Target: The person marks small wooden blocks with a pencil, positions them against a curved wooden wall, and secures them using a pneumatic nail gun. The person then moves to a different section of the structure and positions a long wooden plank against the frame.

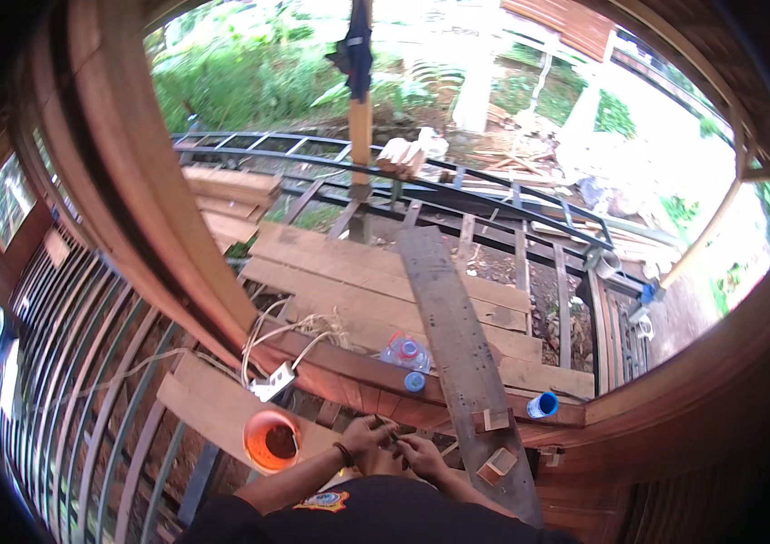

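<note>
My left hand [366,437] and my right hand [422,455] are close together in front of my body, low in the middle of the head view. The fingers of both are closed and meet around something small and dark, too small to make out. Left of my left forearm, an orange bucket [258,444] with dark brown contents stands on a board [199,393]. To the right of my right hand a long worn plank [457,340] slopes away from me, with small wooden pieces [497,465] lying on its near end.
A white power strip [269,384] with tangled cables sits on the wooden sill. Beyond my hands are a clear plastic jug [400,352], a small blue-topped container [415,382] and a blue cup [543,405]. Open floor joists [122,363] with gaps run at left; loose floorboards [339,272] lie outside.
</note>
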{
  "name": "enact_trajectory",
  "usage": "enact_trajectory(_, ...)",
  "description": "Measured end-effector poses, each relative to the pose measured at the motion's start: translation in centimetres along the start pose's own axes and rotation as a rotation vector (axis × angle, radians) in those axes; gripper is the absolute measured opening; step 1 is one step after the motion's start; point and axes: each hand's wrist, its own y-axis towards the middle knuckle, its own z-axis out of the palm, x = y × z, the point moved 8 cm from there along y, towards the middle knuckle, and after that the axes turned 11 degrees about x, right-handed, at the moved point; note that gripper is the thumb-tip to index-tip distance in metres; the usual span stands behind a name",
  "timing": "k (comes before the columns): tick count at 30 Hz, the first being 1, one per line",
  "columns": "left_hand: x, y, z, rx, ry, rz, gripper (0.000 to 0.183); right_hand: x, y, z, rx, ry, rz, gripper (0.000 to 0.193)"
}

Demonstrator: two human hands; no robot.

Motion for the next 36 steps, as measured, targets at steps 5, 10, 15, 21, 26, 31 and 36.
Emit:
enact_trajectory(5,-2.0,-5.7,-5.0,-0.416,-0.048,0.11,0.027,2.9,4.1,2.0,0.194,-0.11,-0.012,0.024)
enact_trajectory(10,3.9,-9.7,-4.2,-0.612,-0.124,0.043,0.038,2.0,4.2,2.6,0.39,-0.31,0.099,0.023)
enact_trajectory(15,11.4,-13.6,-2.2,-0.771,-0.388,0.086,0.021,-0.8,4.7,4.5,0.627,-0.607,0.094,0.023)
enact_trajectory(21,14.0,-16.6,-3.5,-0.824,-0.536,0.045,0.017,-4.8,8.9,6.7,0.703,-0.387,0.144,0.02)
enact_trajectory(26,16.9,-20.2,-8.4,-0.863,-0.535,-0.009,0.019,-1.9,13.0,14.2,0.826,-0.545,0.054,0.018)
enact_trajectory(31,20.9,-25.5,-16.2,-1.215,0.095,-0.385,0.021,0.0,15.6,16.9,0.827,-0.712,0.034,0.028)
enact_trajectory(36,27.7,-32.1,-23.1,-1.562,-0.439,-0.541,0.018,-5.5,14.6,9.4,0.601,-0.56,0.45,0.032)
